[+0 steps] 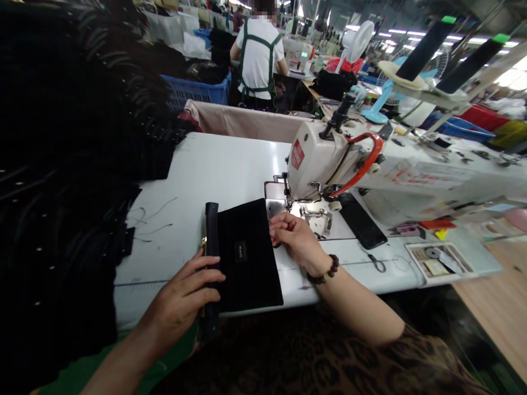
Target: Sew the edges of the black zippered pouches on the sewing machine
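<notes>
A flat black fabric piece, with a small label and a thicker dark band along its left side, lies on the machine table. My left hand grips that band, fingers across its top and thumb out of sight; a bit of gold metal shows beside it. At the right edge of the piece, my right hand is closed in a pinch, and what its fingertips hold cannot be made out. Just beyond them are the needle plate and presser area of a white sewing machine.
Black pieces are heaped high on the left. A phone, small thread snips and a parts tray lie to the right. Black thread cones stand above the machine. A co-worker sits ahead beside a blue crate.
</notes>
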